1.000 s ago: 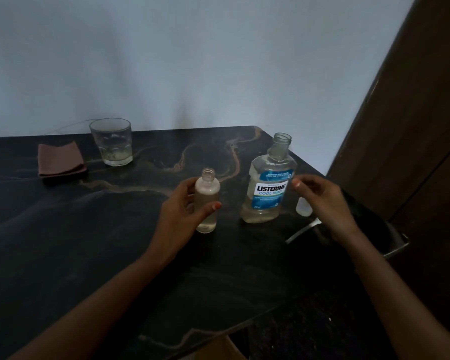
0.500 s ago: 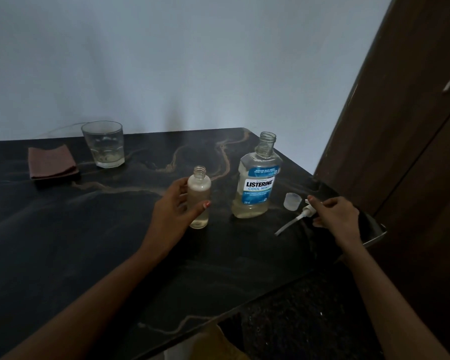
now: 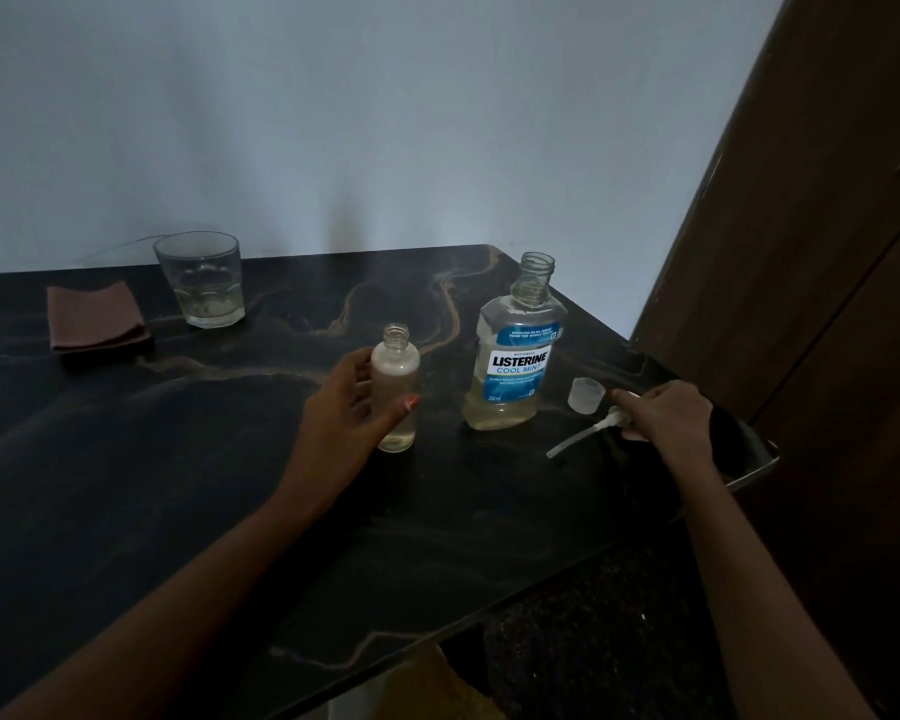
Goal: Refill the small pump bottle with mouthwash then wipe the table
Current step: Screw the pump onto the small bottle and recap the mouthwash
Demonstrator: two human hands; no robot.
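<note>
The small clear bottle (image 3: 396,389) stands upright and uncapped on the dark marble table (image 3: 188,501), holding pale liquid. My left hand (image 3: 344,407) is wrapped around its side. To its right stands the open Listerine mouthwash bottle (image 3: 515,356), about a quarter full. Further right, my right hand (image 3: 663,415) is closed on the white pump head (image 3: 611,420), whose tube (image 3: 572,441) slants down to the tabletop. A small translucent cap (image 3: 585,394) sits just behind the pump.
A folded brown cloth (image 3: 94,317) lies at the back left, beside a drinking glass (image 3: 201,278) with a little liquid. The table's right corner (image 3: 749,459) lies just past my right hand. A dark wooden door (image 3: 827,252) rises on the right.
My right hand left the mouthwash bottle, moved right to the pump lying on the table and closed on its head. My left hand stayed on the small bottle.
</note>
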